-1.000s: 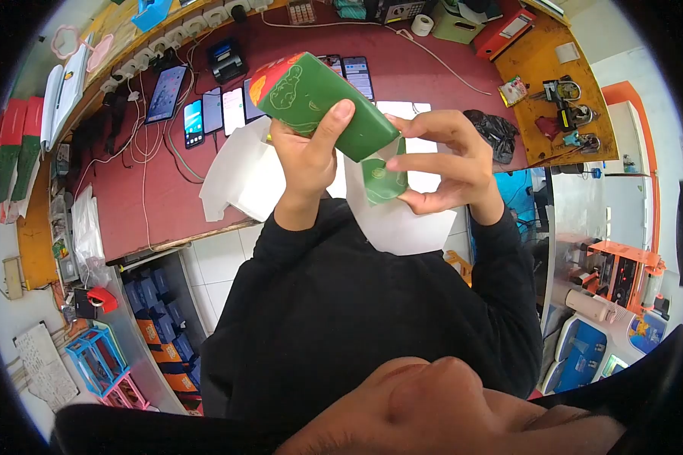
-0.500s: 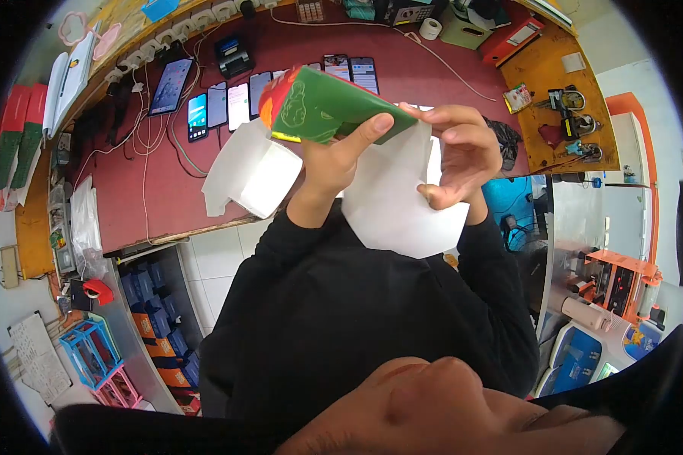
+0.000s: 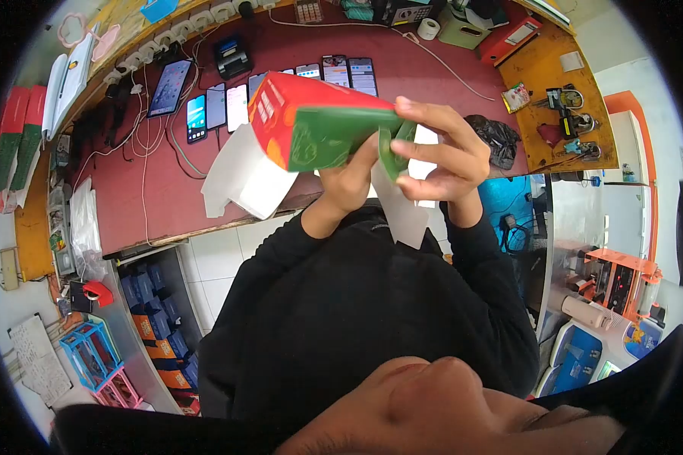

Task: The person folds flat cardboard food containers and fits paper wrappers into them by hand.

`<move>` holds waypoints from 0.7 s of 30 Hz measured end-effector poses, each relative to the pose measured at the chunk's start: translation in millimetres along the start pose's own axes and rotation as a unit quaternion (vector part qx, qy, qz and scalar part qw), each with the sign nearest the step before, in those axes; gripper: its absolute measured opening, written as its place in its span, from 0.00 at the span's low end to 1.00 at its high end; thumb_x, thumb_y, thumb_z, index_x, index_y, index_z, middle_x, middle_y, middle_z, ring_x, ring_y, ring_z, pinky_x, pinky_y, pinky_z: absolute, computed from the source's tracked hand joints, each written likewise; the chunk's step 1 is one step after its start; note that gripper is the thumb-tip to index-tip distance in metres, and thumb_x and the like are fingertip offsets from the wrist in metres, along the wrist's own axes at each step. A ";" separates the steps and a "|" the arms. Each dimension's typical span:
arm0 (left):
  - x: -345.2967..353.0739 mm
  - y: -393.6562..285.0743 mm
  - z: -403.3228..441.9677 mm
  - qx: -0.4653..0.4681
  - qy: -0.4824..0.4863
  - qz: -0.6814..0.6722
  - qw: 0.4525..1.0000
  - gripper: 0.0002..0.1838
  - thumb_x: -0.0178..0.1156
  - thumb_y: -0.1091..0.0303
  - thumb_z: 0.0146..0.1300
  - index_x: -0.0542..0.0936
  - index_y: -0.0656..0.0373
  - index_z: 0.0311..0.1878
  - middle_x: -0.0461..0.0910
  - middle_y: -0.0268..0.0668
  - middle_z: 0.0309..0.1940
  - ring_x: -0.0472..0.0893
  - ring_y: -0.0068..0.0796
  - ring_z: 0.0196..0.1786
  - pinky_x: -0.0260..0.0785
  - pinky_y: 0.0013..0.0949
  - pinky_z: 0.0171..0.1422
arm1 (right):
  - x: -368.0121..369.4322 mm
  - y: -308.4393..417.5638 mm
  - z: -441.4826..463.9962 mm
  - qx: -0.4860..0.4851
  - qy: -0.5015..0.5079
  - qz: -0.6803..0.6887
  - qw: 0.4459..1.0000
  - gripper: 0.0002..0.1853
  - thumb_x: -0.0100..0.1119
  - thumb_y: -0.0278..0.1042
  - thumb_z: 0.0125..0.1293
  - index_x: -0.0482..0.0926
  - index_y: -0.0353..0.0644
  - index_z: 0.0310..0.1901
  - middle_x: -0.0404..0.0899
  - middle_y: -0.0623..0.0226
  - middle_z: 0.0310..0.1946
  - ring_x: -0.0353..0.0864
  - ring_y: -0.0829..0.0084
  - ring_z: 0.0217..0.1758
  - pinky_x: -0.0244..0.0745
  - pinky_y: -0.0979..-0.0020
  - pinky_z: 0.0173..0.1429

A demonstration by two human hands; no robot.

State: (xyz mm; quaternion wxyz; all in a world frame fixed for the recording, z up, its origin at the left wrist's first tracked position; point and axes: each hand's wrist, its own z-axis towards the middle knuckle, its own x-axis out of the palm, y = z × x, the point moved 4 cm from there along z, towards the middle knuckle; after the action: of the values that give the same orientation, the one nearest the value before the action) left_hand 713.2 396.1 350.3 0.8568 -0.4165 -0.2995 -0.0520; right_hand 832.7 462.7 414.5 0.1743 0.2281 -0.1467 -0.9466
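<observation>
A red and green printed carton [image 3: 330, 125] is held up over the table's front edge. My left hand [image 3: 349, 182] grips its green side from below, with part of the fingers hidden behind it. At the carton's right end, my right hand [image 3: 451, 155] pinches a green flap, its thumb below and fingertips above. White inner card [image 3: 402, 216] hangs down between my hands. Behind and left of my left hand lies a white opened card piece [image 3: 254, 178] on the red tabletop [image 3: 140, 201].
Several phones [image 3: 196, 117] lie in a row behind the carton, near a black device [image 3: 233, 57] and cables. A black plastic bag [image 3: 493, 140] is at the right. Padlock-like metal items [image 3: 573, 121] sit on the wooden shelf. Red-green packages [image 3: 19, 140] stand far left.
The carton has turned, so its red face now shows above the green side. The white card has swung narrower, and my right fingers have closed in on the green flap.
</observation>
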 end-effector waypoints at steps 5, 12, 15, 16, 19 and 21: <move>3.8 -5.6 3.4 -0.015 0.023 -0.147 0.989 0.22 0.48 0.61 0.73 0.66 0.67 0.62 0.75 0.45 0.53 0.78 0.37 0.54 0.74 0.39 0.56 | -1.6 -6.9 -4.1 0.023 -0.042 -0.050 0.998 0.19 0.73 0.32 0.37 0.87 0.45 0.37 0.80 0.52 0.49 0.83 0.58 0.48 0.81 0.65 0.50; 1.4 -8.5 8.7 -0.042 -0.039 -0.035 0.998 0.16 0.41 0.62 0.76 0.68 0.66 0.54 0.76 0.38 0.40 0.77 0.22 0.35 0.72 0.26 0.36 | -2.1 -3.6 -1.8 0.023 0.018 -0.039 0.999 0.18 0.72 0.32 0.37 0.88 0.47 0.37 0.79 0.52 0.52 0.83 0.59 0.50 0.81 0.65 0.51; -6.9 1.0 6.3 -0.053 -0.021 -0.043 0.997 0.17 0.42 0.61 0.76 0.69 0.67 0.53 0.76 0.39 0.42 0.80 0.25 0.37 0.75 0.29 0.39 | -1.4 -7.8 -4.5 0.034 0.036 -0.038 0.998 0.19 0.72 0.31 0.37 0.87 0.46 0.37 0.78 0.52 0.53 0.82 0.58 0.52 0.81 0.64 0.52; -6.4 2.9 5.2 -0.053 -0.021 -0.043 0.997 0.17 0.42 0.61 0.76 0.69 0.67 0.53 0.76 0.39 0.42 0.80 0.25 0.37 0.75 0.29 0.39 | -1.5 -9.4 -5.5 0.039 0.035 -0.035 0.998 0.18 0.72 0.29 0.37 0.87 0.46 0.37 0.77 0.51 0.53 0.81 0.58 0.53 0.81 0.64 0.53; -0.1 10.8 1.8 -0.071 -0.044 -0.061 0.995 0.17 0.43 0.62 0.76 0.70 0.67 0.53 0.77 0.42 0.45 0.82 0.31 0.43 0.78 0.33 0.46 | 1.5 -14.0 -8.5 0.049 0.019 -0.034 0.998 0.17 0.72 0.26 0.40 0.87 0.45 0.38 0.76 0.51 0.55 0.80 0.57 0.54 0.81 0.62 0.54; 3.6 15.6 -0.5 -0.091 -0.056 -0.077 0.991 0.18 0.44 0.62 0.75 0.70 0.69 0.54 0.77 0.45 0.49 0.82 0.36 0.49 0.79 0.37 0.51 | 4.2 -18.0 -12.0 0.052 0.005 -0.037 0.998 0.17 0.72 0.24 0.41 0.87 0.45 0.38 0.75 0.50 0.55 0.80 0.57 0.55 0.81 0.62 0.55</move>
State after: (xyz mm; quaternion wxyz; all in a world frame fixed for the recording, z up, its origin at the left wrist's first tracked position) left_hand 721.6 406.4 341.4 0.7907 -0.4704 -0.3725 -0.1217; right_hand 830.3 474.7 396.3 0.1279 0.2464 -0.1864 -0.9424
